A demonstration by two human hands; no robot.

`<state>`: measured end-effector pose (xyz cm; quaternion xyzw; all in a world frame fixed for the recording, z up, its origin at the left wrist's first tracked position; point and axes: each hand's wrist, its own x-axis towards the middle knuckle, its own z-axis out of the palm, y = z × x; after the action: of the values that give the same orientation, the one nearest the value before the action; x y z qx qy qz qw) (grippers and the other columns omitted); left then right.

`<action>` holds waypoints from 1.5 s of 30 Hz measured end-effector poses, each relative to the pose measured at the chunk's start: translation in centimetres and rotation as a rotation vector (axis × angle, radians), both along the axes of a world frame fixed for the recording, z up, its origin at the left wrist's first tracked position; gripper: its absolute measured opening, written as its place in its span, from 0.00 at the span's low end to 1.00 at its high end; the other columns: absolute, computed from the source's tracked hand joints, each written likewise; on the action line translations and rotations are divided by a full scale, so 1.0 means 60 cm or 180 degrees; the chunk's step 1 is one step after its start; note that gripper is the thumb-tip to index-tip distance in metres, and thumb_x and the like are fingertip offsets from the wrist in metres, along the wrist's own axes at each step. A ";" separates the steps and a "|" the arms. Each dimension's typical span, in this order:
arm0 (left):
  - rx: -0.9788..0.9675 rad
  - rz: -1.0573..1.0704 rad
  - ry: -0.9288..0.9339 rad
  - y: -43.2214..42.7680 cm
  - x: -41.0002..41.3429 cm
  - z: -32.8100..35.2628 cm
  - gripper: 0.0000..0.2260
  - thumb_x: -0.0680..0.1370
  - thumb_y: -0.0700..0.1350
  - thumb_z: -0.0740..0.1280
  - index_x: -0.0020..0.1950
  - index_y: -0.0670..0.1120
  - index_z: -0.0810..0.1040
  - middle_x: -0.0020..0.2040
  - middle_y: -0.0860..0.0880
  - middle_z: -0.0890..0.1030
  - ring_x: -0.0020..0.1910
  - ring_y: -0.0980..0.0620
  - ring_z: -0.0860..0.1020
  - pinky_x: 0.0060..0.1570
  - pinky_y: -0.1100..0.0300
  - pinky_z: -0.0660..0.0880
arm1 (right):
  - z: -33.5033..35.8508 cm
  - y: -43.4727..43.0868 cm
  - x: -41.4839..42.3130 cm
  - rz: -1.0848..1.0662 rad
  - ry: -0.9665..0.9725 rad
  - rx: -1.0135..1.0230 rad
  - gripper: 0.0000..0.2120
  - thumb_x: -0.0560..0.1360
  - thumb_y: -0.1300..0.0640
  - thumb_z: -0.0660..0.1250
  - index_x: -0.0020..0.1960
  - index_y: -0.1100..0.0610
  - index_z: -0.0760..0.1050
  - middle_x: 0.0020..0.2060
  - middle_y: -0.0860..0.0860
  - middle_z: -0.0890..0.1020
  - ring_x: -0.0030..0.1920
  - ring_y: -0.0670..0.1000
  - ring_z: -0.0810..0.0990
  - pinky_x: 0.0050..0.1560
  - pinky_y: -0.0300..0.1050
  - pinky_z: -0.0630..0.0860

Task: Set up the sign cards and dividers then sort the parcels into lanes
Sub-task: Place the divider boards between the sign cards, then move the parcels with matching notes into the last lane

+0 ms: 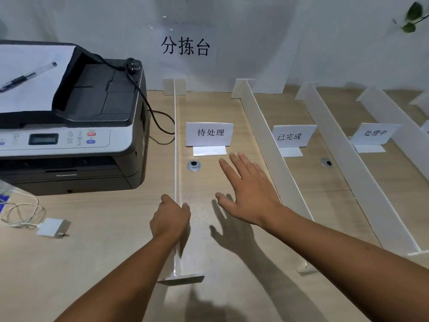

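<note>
Head view, the only one we have: our left hand [170, 216] has its fingers closed over the top edge of the leftmost thin white upright divider board [175, 145], gripping it near the front end. The board's long axis runs straight away from us toward the wall, its back foot by the wall and its front foot just below our wrist. Our right hand [247, 191] is open, fingers spread flat, hovering over the light wood-grain tabletop [111, 228] inside the first lane, holding nothing. Folded white paper sign card marked 待处理 [209, 134] stands just ahead of the right fingertips, between the gripped board and the second white divider board [274, 145]. Two more white sign cards, 已完成 [293, 135] and 处理中 [374, 133], stand in the lanes further right. No parcels in view, so we judge this as setup, sorting not started. Black-and-white desktop printer [69, 126] sits just left of the gripped board; any nudge leftward has little room. Left hand is the one on the board; right is nearer the card.
</note>
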<state>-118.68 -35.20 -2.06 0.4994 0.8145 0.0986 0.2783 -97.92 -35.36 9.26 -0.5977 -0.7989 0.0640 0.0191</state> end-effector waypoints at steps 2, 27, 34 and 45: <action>0.0217 -0.0102 0.0145 -0.005 0.005 0.018 0.24 0.80 0.60 0.64 0.64 0.43 0.67 0.63 0.43 0.77 0.59 0.40 0.77 0.49 0.50 0.73 | 0.009 -0.007 0.017 -0.0049 0.0068 0.0047 0.40 0.78 0.32 0.50 0.84 0.47 0.45 0.83 0.51 0.47 0.82 0.52 0.40 0.81 0.58 0.47; 0.2034 -0.4183 -0.0211 -0.303 1.301 0.385 0.52 0.67 0.83 0.43 0.83 0.54 0.49 0.84 0.54 0.47 0.82 0.50 0.41 0.78 0.39 0.41 | 0.243 -0.689 1.242 -0.3137 -0.0011 0.1078 0.40 0.78 0.30 0.50 0.84 0.48 0.48 0.83 0.52 0.50 0.82 0.54 0.43 0.81 0.57 0.48; 0.2104 -0.4808 -0.0867 -0.379 1.625 0.387 0.48 0.67 0.82 0.48 0.81 0.56 0.57 0.83 0.55 0.52 0.82 0.50 0.46 0.79 0.45 0.44 | 0.238 -0.824 1.501 -0.3327 0.0124 0.1149 0.38 0.80 0.32 0.55 0.84 0.48 0.49 0.83 0.44 0.50 0.82 0.46 0.38 0.80 0.45 0.42; 0.1983 -0.5463 -0.1097 -0.455 2.072 0.391 0.51 0.65 0.84 0.45 0.82 0.58 0.52 0.83 0.57 0.49 0.82 0.52 0.43 0.79 0.51 0.39 | 0.281 -0.926 1.881 -0.3293 -0.0165 0.1048 0.38 0.80 0.35 0.58 0.83 0.50 0.52 0.82 0.46 0.53 0.81 0.44 0.41 0.80 0.42 0.43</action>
<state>5.64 -62.49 21.41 0.9617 0.0502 0.1460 0.2265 14.93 -90.93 26.11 -0.9034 -0.4000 -0.0945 0.1218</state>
